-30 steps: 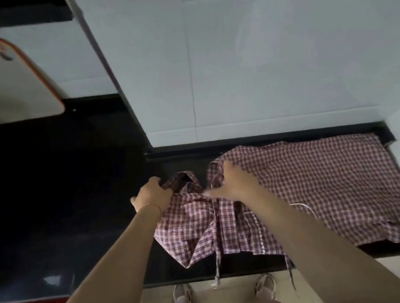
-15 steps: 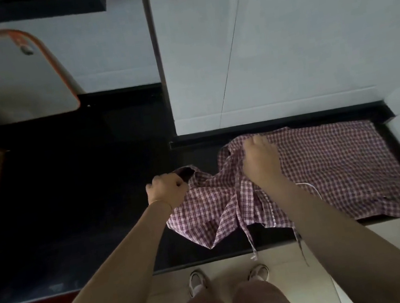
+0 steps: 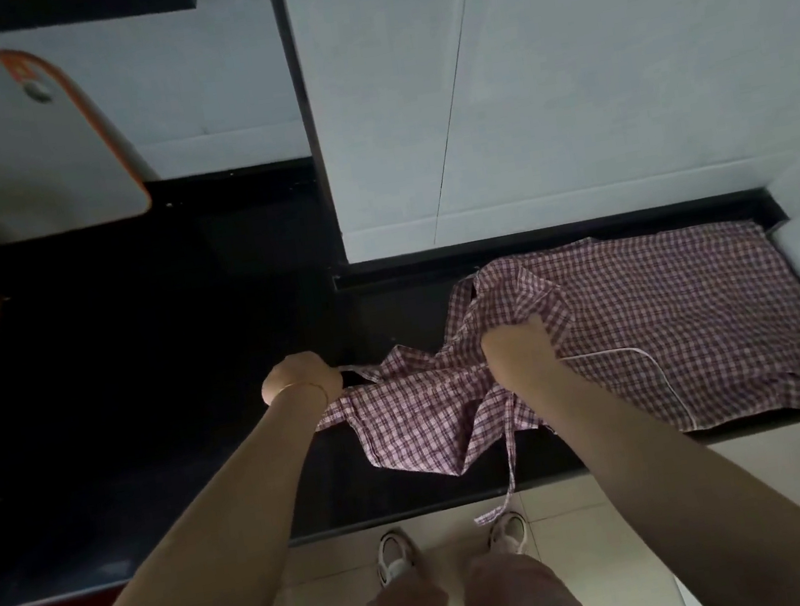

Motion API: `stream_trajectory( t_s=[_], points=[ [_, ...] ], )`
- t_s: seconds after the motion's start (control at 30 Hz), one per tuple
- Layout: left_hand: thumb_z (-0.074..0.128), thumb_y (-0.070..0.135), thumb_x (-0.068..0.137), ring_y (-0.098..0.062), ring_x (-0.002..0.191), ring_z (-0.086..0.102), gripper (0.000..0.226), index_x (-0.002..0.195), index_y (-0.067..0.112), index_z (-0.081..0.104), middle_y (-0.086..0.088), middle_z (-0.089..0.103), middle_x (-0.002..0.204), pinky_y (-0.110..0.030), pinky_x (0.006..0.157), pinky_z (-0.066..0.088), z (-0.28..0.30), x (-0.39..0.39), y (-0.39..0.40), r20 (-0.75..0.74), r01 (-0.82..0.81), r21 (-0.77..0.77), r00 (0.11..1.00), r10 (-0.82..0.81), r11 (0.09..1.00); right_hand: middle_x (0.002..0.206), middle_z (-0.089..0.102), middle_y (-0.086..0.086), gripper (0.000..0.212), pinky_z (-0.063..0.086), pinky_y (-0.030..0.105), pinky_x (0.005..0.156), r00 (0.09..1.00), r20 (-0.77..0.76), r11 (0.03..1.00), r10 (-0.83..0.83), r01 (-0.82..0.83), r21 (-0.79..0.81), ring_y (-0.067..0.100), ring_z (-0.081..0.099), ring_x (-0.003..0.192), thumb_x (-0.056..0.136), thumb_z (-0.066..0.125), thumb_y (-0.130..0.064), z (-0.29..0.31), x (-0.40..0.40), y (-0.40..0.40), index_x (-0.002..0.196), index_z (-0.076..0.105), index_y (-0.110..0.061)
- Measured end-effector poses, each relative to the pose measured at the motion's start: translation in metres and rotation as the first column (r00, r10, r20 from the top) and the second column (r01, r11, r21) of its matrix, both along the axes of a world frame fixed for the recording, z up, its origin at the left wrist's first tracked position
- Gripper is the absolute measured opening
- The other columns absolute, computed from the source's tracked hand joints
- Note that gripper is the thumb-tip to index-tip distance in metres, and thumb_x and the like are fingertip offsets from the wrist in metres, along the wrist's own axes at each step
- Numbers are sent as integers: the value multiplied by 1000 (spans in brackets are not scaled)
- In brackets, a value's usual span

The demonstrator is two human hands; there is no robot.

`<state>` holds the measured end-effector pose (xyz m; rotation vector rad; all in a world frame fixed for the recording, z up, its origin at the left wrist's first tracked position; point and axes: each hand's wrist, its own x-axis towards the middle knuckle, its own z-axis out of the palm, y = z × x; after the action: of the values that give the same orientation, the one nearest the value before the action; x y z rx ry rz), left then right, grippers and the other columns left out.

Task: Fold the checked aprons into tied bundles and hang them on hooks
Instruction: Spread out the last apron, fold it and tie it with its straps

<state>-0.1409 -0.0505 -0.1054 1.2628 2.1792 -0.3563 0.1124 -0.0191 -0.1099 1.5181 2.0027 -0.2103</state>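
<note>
At ten o'clock we see a white cutting board (image 3: 2,154) with an orange rim leaning by the wall above the black counter (image 3: 134,342). Near centre, our left hand (image 3: 298,380) is curled into a fist around a corner of the checked apron (image 3: 419,409). At three o'clock of it, our right hand (image 3: 516,347) grips a bunched fold of the same cloth. A tie strap (image 3: 510,447) dangles off the counter edge toward six o'clock. Further toward three o'clock, checked fabric (image 3: 700,310) lies spread flat on the counter.
</note>
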Motion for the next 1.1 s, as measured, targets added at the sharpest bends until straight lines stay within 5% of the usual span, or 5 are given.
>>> stream_trajectory(
  t_s=[0.27,0.63,0.77,0.97,1.1],
  points=[
    [62,17,87,-25,132,40,59,143,23,44,-4,45,141,-43,113,30,-17,18,5,-4,264,371,959,-283,891,115,60,7,27,37,42,102,944,-294,972,148,-84,220,25,54,114,94,58,-11,6,-35,16,120,62,-12],
    [55,58,91,-25,125,40,55,142,38,48,-5,44,133,-41,104,38,-32,33,10,135,334,267,916,-378,904,107,55,7,15,49,40,91,869,-487,993,82,-31,111,25,55,105,93,59,-2,-10,-50,18,101,68,-11],
    [54,51,94,-27,126,41,36,124,34,64,-4,48,132,-45,105,36,-28,49,13,63,462,141,878,-474,875,126,57,9,32,34,48,107,935,-345,991,83,-113,-68,30,43,127,96,54,-6,-3,-44,16,127,58,-13],
    [55,26,96,-14,64,53,14,85,19,59,-3,61,80,-26,57,43,-14,41,8,453,-140,268,892,4,953,109,65,7,19,34,46,107,942,-333,995,44,-11,99,28,50,117,95,55,-7,2,-33,12,110,66,-12],
    [58,28,91,-18,66,56,14,90,15,59,-3,63,80,-27,56,41,-3,12,-4,300,-354,414,923,242,839,104,63,5,15,38,42,98,885,-465,957,-11,144,253,27,52,111,95,56,-9,19,-25,20,106,64,-14]
  ],
)
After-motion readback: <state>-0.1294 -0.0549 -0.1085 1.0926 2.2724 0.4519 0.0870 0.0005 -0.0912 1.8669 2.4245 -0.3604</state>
